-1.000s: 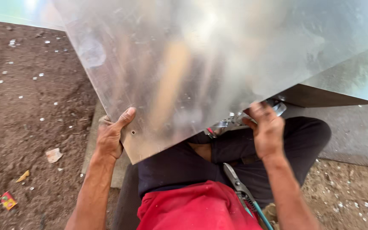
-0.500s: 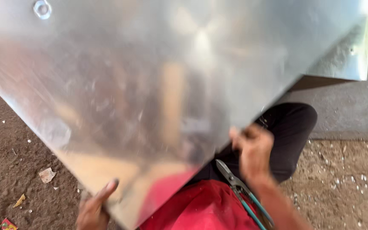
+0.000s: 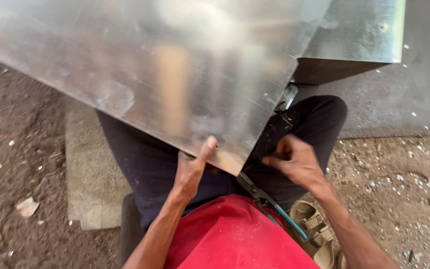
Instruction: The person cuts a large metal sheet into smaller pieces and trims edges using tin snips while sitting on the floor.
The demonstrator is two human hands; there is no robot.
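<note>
A large shiny metal sheet (image 3: 165, 65) fills the upper half of the view, tilted over my lap. My left hand (image 3: 191, 169) grips its near edge, thumb on top close to the sheet's near corner. My right hand (image 3: 294, 160) is just right of that corner, fingers curled and pinched together; whether it touches the sheet's edge I cannot tell. Tin snips with green handles (image 3: 269, 205) lie on my lap by the red shirt, under the right forearm. A second bent metal piece (image 3: 359, 35) lies beyond, at the upper right.
I sit low on dirt ground strewn with small metal scraps (image 3: 414, 184). A grey mat (image 3: 88, 169) lies under my left leg. A sandal (image 3: 314, 229) shows at the lower right. A flat grey slab (image 3: 414, 99) is at the right.
The sheet has swung round over my lap. My left hand has shifted from the left edge to the near edge by the corner. My right hand has come off the sheet's edge.
</note>
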